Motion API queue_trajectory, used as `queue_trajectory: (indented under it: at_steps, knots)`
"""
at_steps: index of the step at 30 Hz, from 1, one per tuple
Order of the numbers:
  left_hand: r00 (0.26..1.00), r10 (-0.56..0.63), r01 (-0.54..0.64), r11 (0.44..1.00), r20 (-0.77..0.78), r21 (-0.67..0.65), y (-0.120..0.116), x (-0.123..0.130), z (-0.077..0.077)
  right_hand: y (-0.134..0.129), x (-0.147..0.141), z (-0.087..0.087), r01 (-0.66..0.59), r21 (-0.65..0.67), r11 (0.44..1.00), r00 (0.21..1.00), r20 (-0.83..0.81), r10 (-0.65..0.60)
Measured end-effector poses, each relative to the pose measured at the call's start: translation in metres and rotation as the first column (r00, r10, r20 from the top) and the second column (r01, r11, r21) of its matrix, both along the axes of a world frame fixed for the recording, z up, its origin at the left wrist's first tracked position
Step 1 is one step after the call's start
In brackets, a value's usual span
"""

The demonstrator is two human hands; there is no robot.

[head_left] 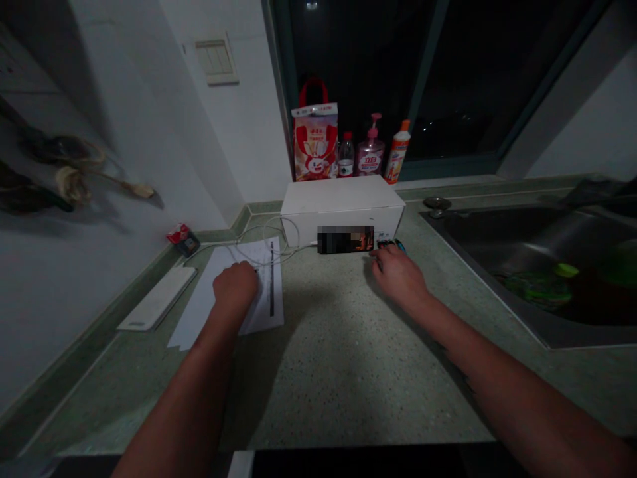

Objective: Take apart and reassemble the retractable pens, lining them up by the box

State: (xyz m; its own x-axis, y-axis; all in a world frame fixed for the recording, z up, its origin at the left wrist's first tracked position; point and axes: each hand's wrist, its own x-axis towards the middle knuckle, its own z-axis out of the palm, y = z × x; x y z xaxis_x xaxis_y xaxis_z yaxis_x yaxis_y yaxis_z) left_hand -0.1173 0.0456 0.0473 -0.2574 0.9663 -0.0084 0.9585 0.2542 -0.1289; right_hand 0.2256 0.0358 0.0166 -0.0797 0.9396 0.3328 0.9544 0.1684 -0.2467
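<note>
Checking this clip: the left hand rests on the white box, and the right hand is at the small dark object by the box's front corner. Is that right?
Not quite: the head view shows the left hand resting on the sheet of paper, not on the white box. The right hand is at the small dark object by the box's front corner, as you said.

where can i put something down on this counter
The widest bare patch of counter lies between the left hand on the paper and the right hand, in front of the white box. A narrower strip runs between the right arm and the sink. It's crowded behind the paper, where the cable loops beside the box.
</note>
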Motion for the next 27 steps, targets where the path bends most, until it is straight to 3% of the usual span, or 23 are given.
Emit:
queue_trajectory:
  at_steps: [4, 6, 7, 9, 10, 12, 16, 20, 23, 27]
  knots:
    - [0.997, -0.07, 0.067, 0.99, 0.019, 0.121, -0.003, 0.016, 0.006, -0.007, -0.013, -0.001, -0.124, 0.004, 0.992, 0.99, -0.069, 0.124]
    - [0.961, -0.247, 0.213, 0.949, 0.127, 0.234, -0.007, 0.034, 0.003, -0.011, -0.021, -0.002, -0.232, -0.003, 0.973, 0.965, -0.126, 0.23]
    - [0.898, -0.383, 0.319, 0.906, 0.215, 0.28, -0.01, 0.044, -0.001, -0.014, -0.025, -0.002, -0.295, -0.001, 0.956, 0.944, -0.153, 0.291]
    - [0.674, -0.617, 0.496, 0.785, 0.405, 0.371, -0.018, 0.067, -0.014, -0.018, -0.032, -0.004, -0.422, -0.007, 0.906, 0.888, -0.204, 0.412]
    - [0.567, -0.666, 0.531, 0.745, 0.485, 0.402, -0.022, 0.078, -0.022, -0.02, -0.035, -0.005, -0.474, -0.02, 0.88, 0.86, -0.224, 0.458]
    - [0.429, -0.653, 0.52, 0.743, 0.624, 0.421, -0.029, 0.094, -0.037, -0.021, -0.037, -0.008, -0.538, -0.056, 0.841, 0.82, -0.267, 0.506]
    - [0.405, -0.587, 0.44, 0.797, 0.701, 0.413, -0.033, 0.104, -0.051, -0.012, -0.03, -0.013, -0.532, -0.091, 0.842, 0.782, -0.433, 0.448]
    - [0.453, -0.574, 0.407, 0.814, 0.682, 0.414, -0.029, 0.1, -0.046, 0.004, -0.018, -0.022, -0.439, -0.142, 0.887, 0.667, -0.714, 0.215]
    - [0.462, -0.566, 0.398, 0.82, 0.682, 0.411, -0.028, 0.099, -0.041, 0.012, -0.014, -0.029, -0.437, -0.242, 0.866, 0.534, -0.845, 0.034]
    - [0.445, -0.489, 0.342, 0.867, 0.75, 0.363, -0.029, 0.1, -0.037, 0.013, -0.016, -0.031, -0.445, -0.256, 0.858, 0.451, -0.892, -0.032]
